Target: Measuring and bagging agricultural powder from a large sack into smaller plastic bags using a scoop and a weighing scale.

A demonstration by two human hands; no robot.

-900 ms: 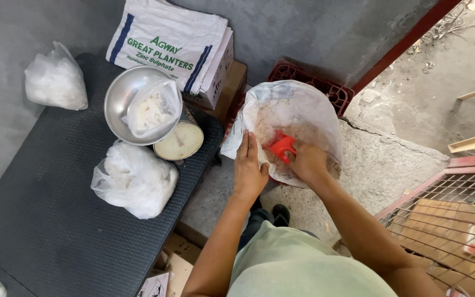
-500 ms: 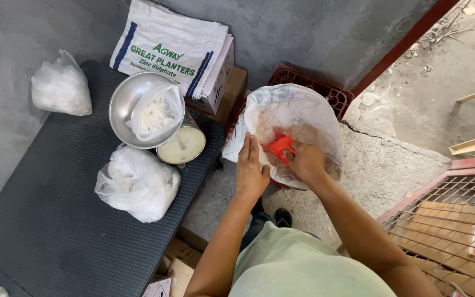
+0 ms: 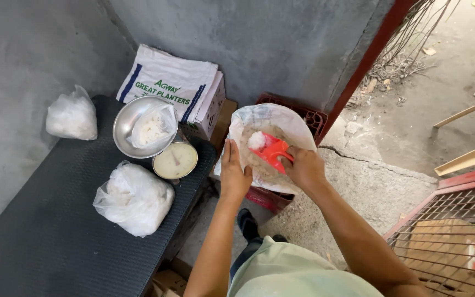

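Nearest the camera, at the bottom edge, sits the person's pale green shirt, with both bare forearms reaching away toward a large white sack (image 3: 298, 124); the sack stands open on a red plastic crate (image 3: 306, 115) set on the concrete floor against a grey wall; the left hand (image 3: 233, 175) lies flat on the sack's near rim, fingers stretched out and pressed against the plastic, gripping nothing else; the right hand (image 3: 305, 166) is clenched around the handle of a red scoop (image 3: 270, 149); a moment ago the scoop lay low in the sack, and now it has come up, tilted, carrying a heap of white grains at its far end; the left hand has stayed on the rim throughout. To the left, a black ribbed bench (image 3: 45, 236) holds a knotted clear bag of white grains (image 3: 134, 198) near its front edge; just beyond that bag stands a round-faced scale (image 3: 175, 160), its steel bowl (image 3: 133, 124) holding a partly filled plastic bag (image 3: 152, 127); farther back on the bench, by the wall, rests another filled bag (image 3: 72, 115); behind the scale, folded white woven sacks (image 3: 171, 82) with blue stripes lie on a cardboard box; these bench items have not moved. At the lower right a red metal grate (image 3: 452, 236) shows.
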